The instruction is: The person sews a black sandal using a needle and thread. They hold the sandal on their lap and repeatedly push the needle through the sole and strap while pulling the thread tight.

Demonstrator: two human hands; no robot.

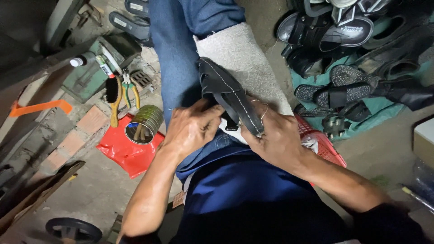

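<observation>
Resting on a grey cloth (244, 58) over the knee, the black sandal (230, 92) looks light, stiff-soled, pliant-strapped; left hand (192, 129) pinches its near edge, right hand (275, 138) closes around its stitched rim.

A black sandal (228, 92) with pale stitching along its strap lies tilted across the lap on a grey cloth, at centre, its near end between both hands.
</observation>
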